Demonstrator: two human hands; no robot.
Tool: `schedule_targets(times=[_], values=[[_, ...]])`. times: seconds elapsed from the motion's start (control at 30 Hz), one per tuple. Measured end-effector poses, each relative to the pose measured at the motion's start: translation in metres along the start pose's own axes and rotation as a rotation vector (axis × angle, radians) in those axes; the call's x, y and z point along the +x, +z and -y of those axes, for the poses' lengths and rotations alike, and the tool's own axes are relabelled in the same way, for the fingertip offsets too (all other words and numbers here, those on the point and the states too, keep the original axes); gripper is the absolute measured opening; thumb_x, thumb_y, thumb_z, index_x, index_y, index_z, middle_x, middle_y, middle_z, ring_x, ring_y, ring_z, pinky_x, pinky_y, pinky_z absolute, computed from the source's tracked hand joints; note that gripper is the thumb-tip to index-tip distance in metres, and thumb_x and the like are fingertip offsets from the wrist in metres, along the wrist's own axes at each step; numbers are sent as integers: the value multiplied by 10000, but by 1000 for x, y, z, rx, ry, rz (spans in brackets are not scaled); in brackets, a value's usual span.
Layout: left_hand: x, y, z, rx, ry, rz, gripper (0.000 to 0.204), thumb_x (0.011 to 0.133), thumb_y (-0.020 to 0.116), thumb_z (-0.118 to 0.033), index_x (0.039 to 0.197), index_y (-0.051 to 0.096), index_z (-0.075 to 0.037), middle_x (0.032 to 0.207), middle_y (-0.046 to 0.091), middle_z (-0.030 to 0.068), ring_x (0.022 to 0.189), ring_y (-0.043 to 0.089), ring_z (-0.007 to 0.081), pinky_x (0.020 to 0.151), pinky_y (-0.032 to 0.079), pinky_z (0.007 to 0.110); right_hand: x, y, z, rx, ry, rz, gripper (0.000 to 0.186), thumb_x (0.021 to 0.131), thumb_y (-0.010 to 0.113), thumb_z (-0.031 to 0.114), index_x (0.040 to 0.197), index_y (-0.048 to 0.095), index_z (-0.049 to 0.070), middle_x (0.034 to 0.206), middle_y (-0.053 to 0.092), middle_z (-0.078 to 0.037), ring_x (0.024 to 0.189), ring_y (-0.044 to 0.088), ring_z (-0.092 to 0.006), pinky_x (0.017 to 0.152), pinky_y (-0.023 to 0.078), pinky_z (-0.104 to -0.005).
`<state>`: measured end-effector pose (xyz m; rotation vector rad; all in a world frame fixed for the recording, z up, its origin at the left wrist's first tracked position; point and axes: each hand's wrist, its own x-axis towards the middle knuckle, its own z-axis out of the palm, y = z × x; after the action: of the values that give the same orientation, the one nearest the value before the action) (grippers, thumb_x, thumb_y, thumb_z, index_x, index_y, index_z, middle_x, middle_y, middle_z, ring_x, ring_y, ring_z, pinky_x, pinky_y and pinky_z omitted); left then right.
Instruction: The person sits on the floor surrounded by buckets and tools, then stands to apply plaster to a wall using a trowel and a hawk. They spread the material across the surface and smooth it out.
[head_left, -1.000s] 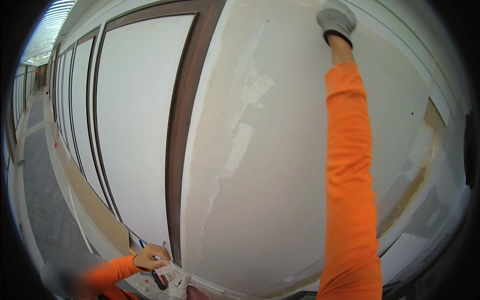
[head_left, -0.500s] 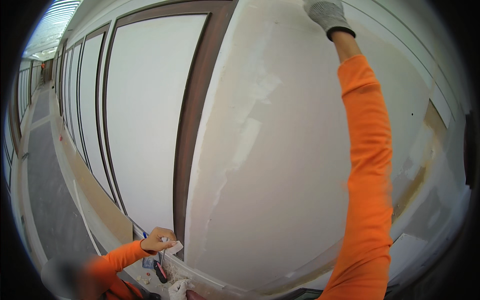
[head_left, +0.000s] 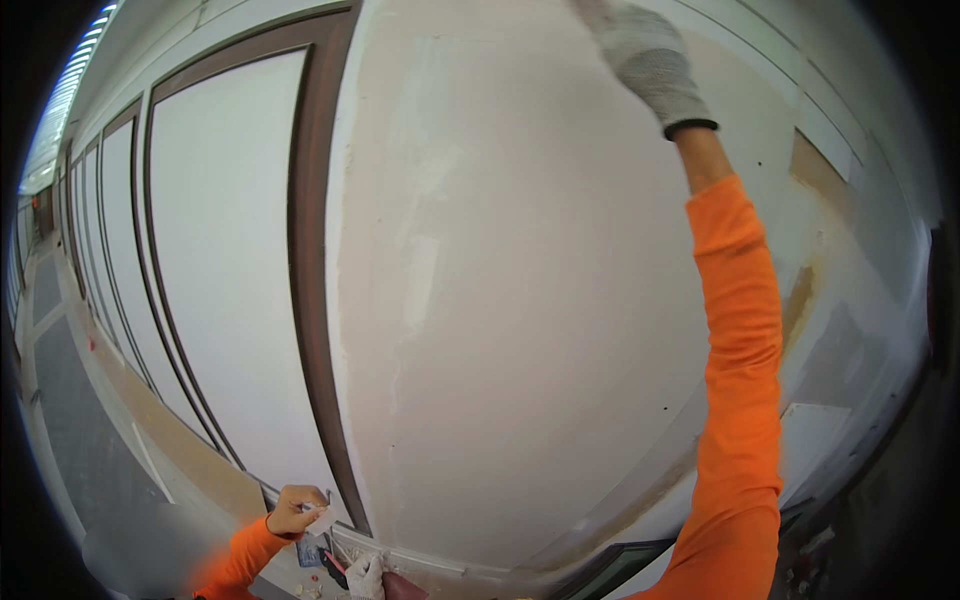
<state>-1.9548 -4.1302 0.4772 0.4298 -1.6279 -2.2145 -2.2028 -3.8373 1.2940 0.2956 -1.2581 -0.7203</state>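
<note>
My right hand (head_left: 645,60), in a grey knit glove, is raised high and rests against the patched off-white wall (head_left: 520,330) near the top of the view. The orange sleeve (head_left: 740,380) runs straight up to it. Whether the glove holds anything is hidden. My left hand (head_left: 293,510) is bare and low, at the foot of the brown door frame (head_left: 312,300). Its fingers are closed on a small white object (head_left: 320,520).
White door panels (head_left: 225,280) in brown frames run off to the left along a corridor with grey flooring (head_left: 70,460). Small tools and scraps (head_left: 350,575) lie at the base of the wall. Bare brownish patches (head_left: 815,170) mark the wall at right.
My right hand has slid up and to the left along the wall. My left hand has stayed low by the door frame, still closed on the white object.
</note>
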Motion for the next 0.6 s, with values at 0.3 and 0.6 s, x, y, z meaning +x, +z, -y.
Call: schedule_targets(times=[0.3, 0.6], values=[[53, -5, -41, 172, 24, 43, 196, 992, 654, -127, 933, 736, 41, 854, 737, 67, 780, 678, 157, 747, 527, 287, -122, 33, -248, -7, 1000, 473, 623, 1021, 388, 553, 1375, 623, 97, 1298, 651, -267, 1212, 616, -439, 1013, 481, -519], [46, 11, 11, 119, 11, 57, 201, 1008, 624, -104, 968, 737, 56, 894, 748, 89, 814, 697, 172, 786, 540, 283, -13, 72, -115, 53, 661, 294, 434, 926, 540, 296, 1257, 693, 61, 1263, 698, -196, 1175, 669, -363, 995, 529, -476]])
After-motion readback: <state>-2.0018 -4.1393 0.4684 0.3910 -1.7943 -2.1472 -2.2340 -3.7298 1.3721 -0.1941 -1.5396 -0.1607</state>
